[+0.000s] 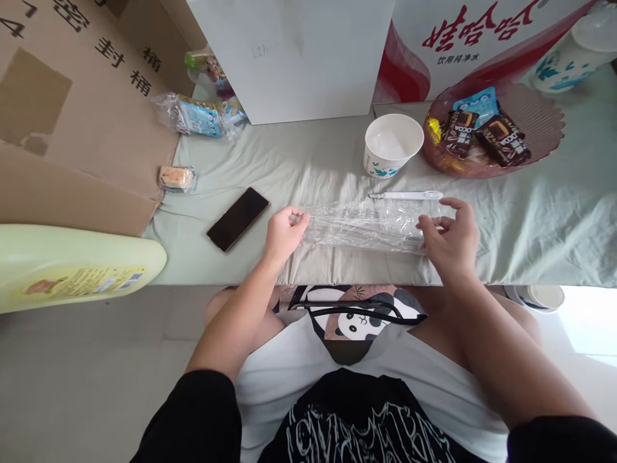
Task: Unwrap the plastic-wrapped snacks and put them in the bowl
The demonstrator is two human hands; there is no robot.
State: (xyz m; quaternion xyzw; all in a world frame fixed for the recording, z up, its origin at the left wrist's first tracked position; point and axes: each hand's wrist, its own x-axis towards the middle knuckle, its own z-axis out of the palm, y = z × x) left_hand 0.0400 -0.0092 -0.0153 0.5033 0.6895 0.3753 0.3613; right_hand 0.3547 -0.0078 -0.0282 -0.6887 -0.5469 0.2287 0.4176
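Observation:
A crinkled clear plastic wrapper (366, 225) lies stretched across the pale green cloth-covered table (313, 167) in front of me. My left hand (284, 233) is closed, pinching the wrapper's left end. At the wrapper's right end my right hand (450, 235) grips it with curled fingers, the index finger raised. A white pen (405, 195) lies just beyond the wrapper.
A black phone (238, 218) lies left of my hands. Behind are a white paper cup (393, 145), a brown basket of snack packs (491, 128), a wrapped snack (177, 178), bagged items (197, 116), cardboard box (72, 109), white box (294, 58). A pale green container (72, 263) sits at left.

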